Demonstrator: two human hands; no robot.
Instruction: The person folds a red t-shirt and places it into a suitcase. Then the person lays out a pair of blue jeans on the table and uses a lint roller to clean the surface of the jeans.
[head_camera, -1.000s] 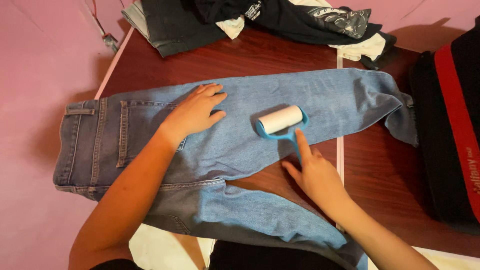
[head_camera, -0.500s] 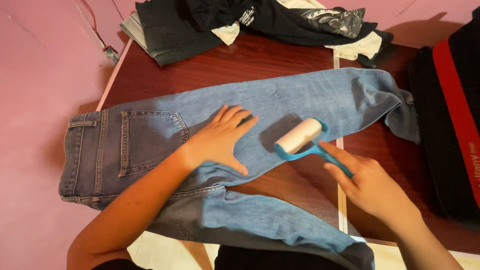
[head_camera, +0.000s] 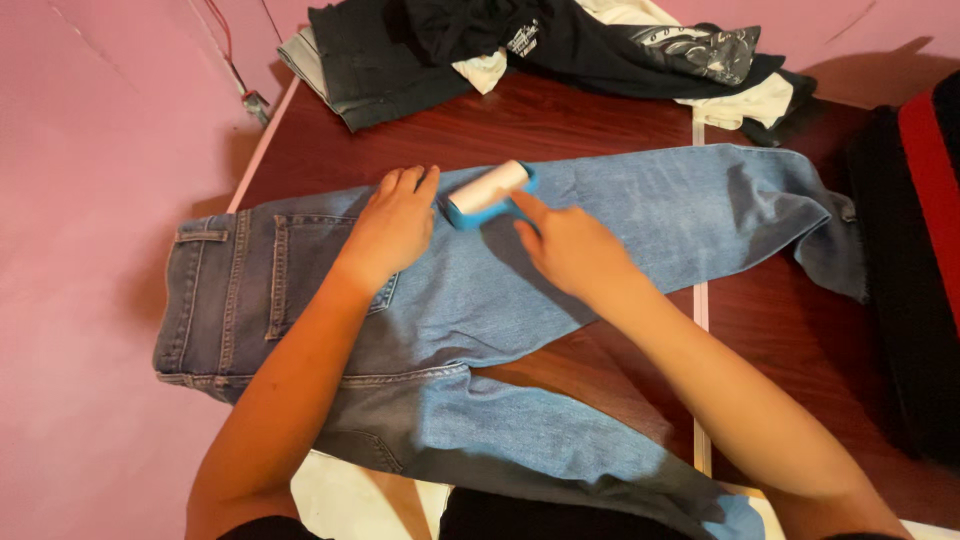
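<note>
A pair of blue jeans (head_camera: 640, 215) lies flat across a dark wooden table (head_camera: 560, 125), waistband to the left, one leg stretched right. My left hand (head_camera: 395, 225) presses flat on the upper thigh beside the back pocket, fingers apart. My right hand (head_camera: 565, 245) holds the blue handle of a lint roller (head_camera: 487, 192), index finger stretched along it. The roller's white drum rests on the denim near the jeans' far edge, just right of my left fingertips. The handle is mostly hidden under my hand.
A heap of dark and white clothes (head_camera: 560, 45) lies at the table's far edge. A black bag with a red stripe (head_camera: 915, 250) stands at the right. Pink wall (head_camera: 100, 150) runs along the left. The jeans' second leg (head_camera: 520, 440) hangs toward me.
The roller has moved left and away from me, from the middle of the leg to the far edge near the thigh. My left hand slid back left toward the pocket.
</note>
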